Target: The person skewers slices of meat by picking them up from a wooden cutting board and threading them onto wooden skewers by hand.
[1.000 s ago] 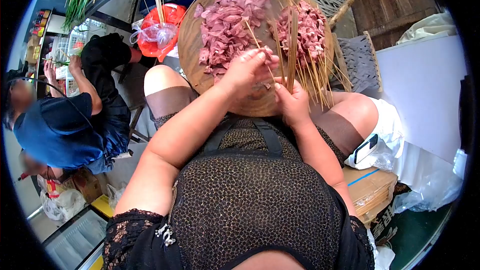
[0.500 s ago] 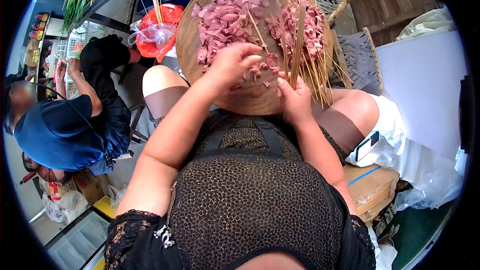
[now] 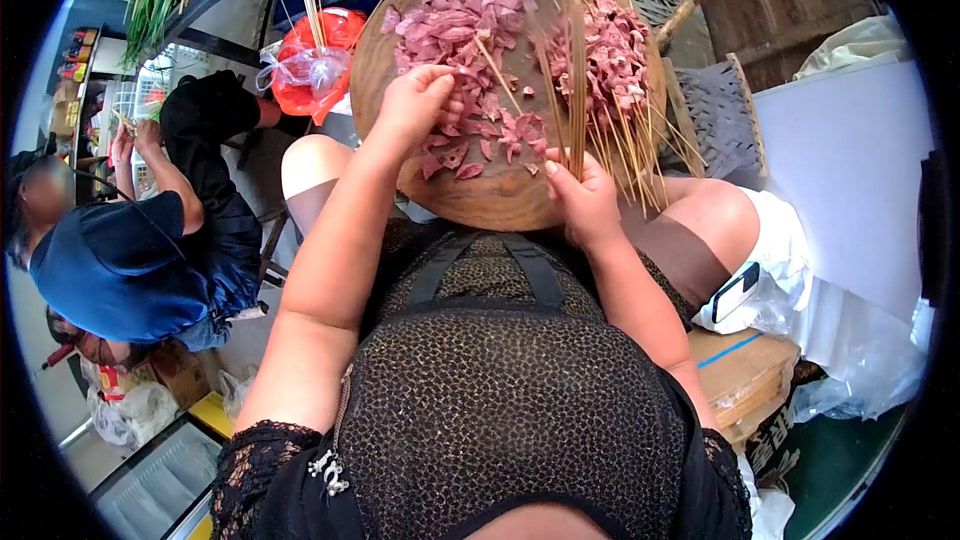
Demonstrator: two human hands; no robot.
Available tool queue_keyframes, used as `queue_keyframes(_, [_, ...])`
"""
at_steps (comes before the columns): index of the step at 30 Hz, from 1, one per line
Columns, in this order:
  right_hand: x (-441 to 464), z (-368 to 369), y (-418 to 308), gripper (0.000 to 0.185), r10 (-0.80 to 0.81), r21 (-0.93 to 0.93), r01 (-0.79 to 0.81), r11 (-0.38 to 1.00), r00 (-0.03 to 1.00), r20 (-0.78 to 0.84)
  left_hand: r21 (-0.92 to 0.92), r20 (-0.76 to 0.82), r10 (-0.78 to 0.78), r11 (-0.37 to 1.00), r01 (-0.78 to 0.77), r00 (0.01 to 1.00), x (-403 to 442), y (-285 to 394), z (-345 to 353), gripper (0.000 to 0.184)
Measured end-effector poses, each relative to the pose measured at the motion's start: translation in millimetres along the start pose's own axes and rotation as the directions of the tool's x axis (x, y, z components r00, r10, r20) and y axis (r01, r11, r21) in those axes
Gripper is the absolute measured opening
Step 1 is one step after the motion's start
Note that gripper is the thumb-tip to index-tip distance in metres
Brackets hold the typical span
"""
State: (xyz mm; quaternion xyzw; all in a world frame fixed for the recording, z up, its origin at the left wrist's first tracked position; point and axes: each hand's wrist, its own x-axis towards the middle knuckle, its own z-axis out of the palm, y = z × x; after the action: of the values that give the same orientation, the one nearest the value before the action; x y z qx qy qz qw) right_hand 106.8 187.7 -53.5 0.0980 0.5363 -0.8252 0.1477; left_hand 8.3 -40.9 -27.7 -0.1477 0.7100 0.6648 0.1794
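Observation:
A round wooden board (image 3: 500, 202) lies across my lap, with a pile of sliced meat (image 3: 465, 15) on its left part. My left hand (image 3: 420, 108) is at the pile's lower edge, fingers pinched together; what they hold, if anything, is hidden. My right hand (image 3: 583, 198) grips a bundle of thin wooden skewers (image 3: 577, 90) pointing away from me. One skewer (image 3: 497, 72) slants over the meat, its lower end near a few pieces of meat (image 3: 522, 132) just left of my right hand. Skewered meat (image 3: 615, 50) is heaped at the board's right, sticks toward me.
At the left a seated co-worker (image 3: 130, 250) holds something thin in raised hands. A red bag (image 3: 325, 50) with skewers stands left of the board. Woven stools (image 3: 715, 120) are at its right. A phone (image 3: 735, 295) lies by my right knee, above a cardboard stack (image 3: 740, 370).
My left hand has moved left and down from the skewer to the loose meat, and its fingers have closed. The single skewer now rests lower. My right hand still grips the bundle.

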Motion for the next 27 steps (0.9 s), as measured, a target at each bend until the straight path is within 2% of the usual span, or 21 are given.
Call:
queue_keyframes(1, [-1.0, 0.6, -0.5, 0.016, 0.073, -0.05, -0.072, 0.996, 0.997, 0.008, -0.149, 0.056, 0.001, 0.989, 0.007, 0.998, -2.0, 4.5, -4.7, 0.022])
queue_keyframes(3, [-1.7, 3.3, 3.3, 0.017, 0.04, -0.052, -0.038, 0.998, 0.999, 0.034, -0.331, -0.042, 0.007, 0.943, -0.02, 0.999, -0.2, 1.0, -6.3, 0.02])
queue_keyframes(6, [-1.6, 3.3, 5.9, 0.017, 0.075, -0.065, -0.073, 0.995, 0.997, 0.03, -0.403, -0.025, 0.019, 0.915, -0.028, 0.999, -2.4, 3.1, -10.2, 0.02])
queue_keyframes(10, [-2.3, 2.0, 5.9, 0.016, 0.097, -0.068, -0.095, 0.993, 0.995, 0.029, -0.424, -0.026, 0.07, 0.903, -0.074, 0.997, 3.3, -0.2, -11.1, 0.019])
queue_keyframes(13, [-3.1, 3.0, 3.8, 0.016, 0.101, -0.065, -0.099, 0.993, 0.995, 0.022, -0.437, -0.095, 0.13, 0.885, -0.159, 0.987, 7.1, -2.9, -5.6, 0.02])
queue_keyframes(16, [-4.7, 3.0, 0.2, 0.016, 0.109, -0.042, -0.108, 0.993, 0.994, 0.021, -0.35, -0.151, 0.155, 0.915, -0.199, 0.976, 5.5, 0.3, -2.9, 0.017])
queue_keyframes(19, [-5.4, 1.2, 3.4, 0.017, 0.109, -0.048, -0.108, 0.993, 0.993, 0.038, -0.356, -0.067, 0.17, 0.917, -0.183, 0.983, 13.8, -5.0, -8.3, 0.015])
queue_keyframes(21, [-5.1, 0.6, 5.8, 0.017, 0.102, -0.066, -0.099, 0.993, 0.993, 0.051, -0.444, 0.066, 0.197, 0.884, -0.148, 0.978, 23.2, -13.8, -14.5, 0.016])
queue_keyframes(25, [-5.2, 1.0, 7.7, 0.018, 0.122, -0.079, -0.117, 0.99, 0.99, 0.069, -0.499, 0.106, 0.239, 0.853, -0.156, 0.965, 21.0, -13.9, -6.1, 0.017])
queue_keyframes(27, [-4.7, 0.3, 8.0, 0.018, 0.125, -0.072, -0.12, 0.99, 0.99, 0.064, -0.559, -0.008, 0.183, 0.815, -0.156, 0.983, 12.4, -4.9, 5.3, 0.018])
